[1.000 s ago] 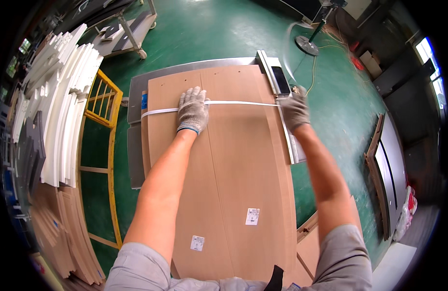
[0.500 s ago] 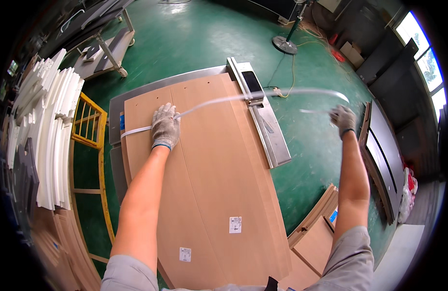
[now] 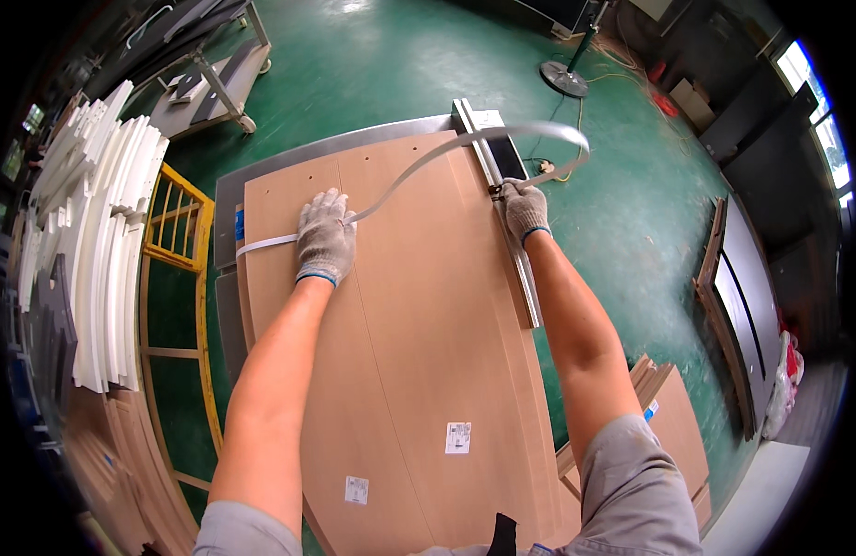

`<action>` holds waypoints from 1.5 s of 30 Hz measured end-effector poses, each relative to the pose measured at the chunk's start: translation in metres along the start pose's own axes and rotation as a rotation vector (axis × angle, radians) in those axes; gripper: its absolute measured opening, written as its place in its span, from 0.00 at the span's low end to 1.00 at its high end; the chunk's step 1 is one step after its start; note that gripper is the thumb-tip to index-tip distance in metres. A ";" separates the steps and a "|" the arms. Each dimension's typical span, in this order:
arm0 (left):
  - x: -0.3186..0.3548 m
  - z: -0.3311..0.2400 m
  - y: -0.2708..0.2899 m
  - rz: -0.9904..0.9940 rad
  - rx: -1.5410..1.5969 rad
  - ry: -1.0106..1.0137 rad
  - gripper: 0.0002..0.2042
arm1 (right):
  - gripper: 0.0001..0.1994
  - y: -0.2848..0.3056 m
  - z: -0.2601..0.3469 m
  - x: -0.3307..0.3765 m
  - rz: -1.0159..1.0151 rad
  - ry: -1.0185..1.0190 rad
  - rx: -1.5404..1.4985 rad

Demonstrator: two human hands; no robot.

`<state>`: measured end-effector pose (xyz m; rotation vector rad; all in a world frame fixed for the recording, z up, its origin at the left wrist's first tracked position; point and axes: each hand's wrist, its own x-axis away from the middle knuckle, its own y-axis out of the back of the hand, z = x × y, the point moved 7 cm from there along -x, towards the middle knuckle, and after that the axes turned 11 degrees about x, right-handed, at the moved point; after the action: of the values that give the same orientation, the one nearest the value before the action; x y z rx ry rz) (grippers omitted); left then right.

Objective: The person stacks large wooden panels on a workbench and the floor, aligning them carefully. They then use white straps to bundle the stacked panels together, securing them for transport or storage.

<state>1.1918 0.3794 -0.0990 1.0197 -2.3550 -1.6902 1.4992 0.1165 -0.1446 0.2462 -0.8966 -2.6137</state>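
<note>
A long flat cardboard package (image 3: 418,352) lies on a metal table (image 3: 307,156) in front of me. My gloved left hand (image 3: 326,236) presses a white plastic strap (image 3: 428,159) flat against the cardboard near its far left end. The strap rises from under that hand, arcs over the package and loops back down to my gloved right hand (image 3: 523,206), which grips its end at the package's right edge beside a grey metal rail (image 3: 511,222).
White curved panels (image 3: 103,222) and a yellow rack (image 3: 177,241) stand at the left. A metal trolley (image 3: 205,74) is at the far left, a fan base (image 3: 565,79) on the green floor beyond. Dark panels (image 3: 734,306) and cardboard pieces (image 3: 673,426) lie at the right.
My right hand, stretched far right with the strap half a second ago, has come back to the package's right edge, leaving the strap in a raised loop. My left hand stays pressed down.
</note>
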 end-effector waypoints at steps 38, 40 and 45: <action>0.237 -0.234 0.118 0.359 0.959 0.162 0.21 | 0.48 0.207 -0.122 0.596 0.529 -0.592 -0.204; 0.239 -0.310 0.254 0.093 1.072 -0.285 0.15 | 0.46 0.208 -0.139 0.608 0.533 -0.529 -0.205; 0.304 -0.410 0.468 0.100 1.597 -0.731 0.12 | 0.42 0.220 -0.144 0.639 0.706 -0.595 -0.191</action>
<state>0.9061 -0.0404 0.3722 0.1160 -4.0153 0.3612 1.0146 -0.3763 -0.1495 -0.7932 -0.7094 -2.0734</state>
